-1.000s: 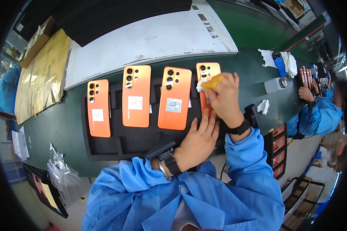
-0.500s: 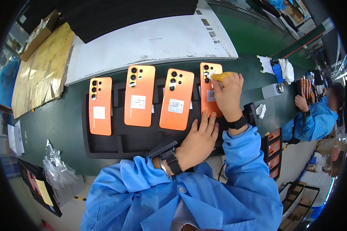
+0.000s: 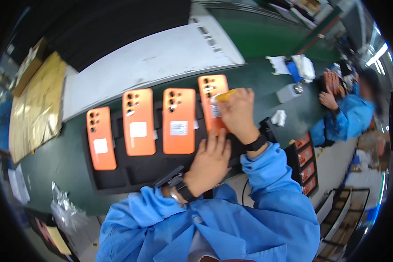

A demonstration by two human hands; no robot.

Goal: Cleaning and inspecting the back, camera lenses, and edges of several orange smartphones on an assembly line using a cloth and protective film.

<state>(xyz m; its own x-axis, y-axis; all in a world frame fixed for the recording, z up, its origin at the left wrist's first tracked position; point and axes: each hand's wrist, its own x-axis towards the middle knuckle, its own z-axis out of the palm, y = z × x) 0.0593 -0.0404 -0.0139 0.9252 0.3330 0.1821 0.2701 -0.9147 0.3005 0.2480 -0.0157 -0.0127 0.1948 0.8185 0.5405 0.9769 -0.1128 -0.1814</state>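
Four orange smartphones lie face down in a row on a black foam tray [image 3: 146, 171]: the far-left phone [image 3: 101, 131], the second phone [image 3: 139, 120], the third phone [image 3: 179, 118] and the right-end phone [image 3: 207, 89]. Each has black camera lenses and a white label. My right hand [image 3: 240, 114] is closed around a yellow tool with a white tip [image 3: 228, 94], the tip against the right-end phone's back, below its lenses. My left hand [image 3: 208, 168] lies flat, fingers stretched out and touching that phone's lower end. Motion blurs the picture a little.
Right on the green table [image 3: 266, 85] are a clear bottle [image 3: 287, 93], a crumpled white tissue [image 3: 279, 117] and cloths [image 3: 305, 69]. A white board [image 3: 153, 61] lies beyond the tray. A plastic bag [image 3: 67, 208] hangs front left. Another person [image 3: 347, 115] handles orange phones at right.
The yellow tool's white tip has moved from the lenses down toward the label of the right-end phone. My view has turned and shifted, so the whole table appears tilted.
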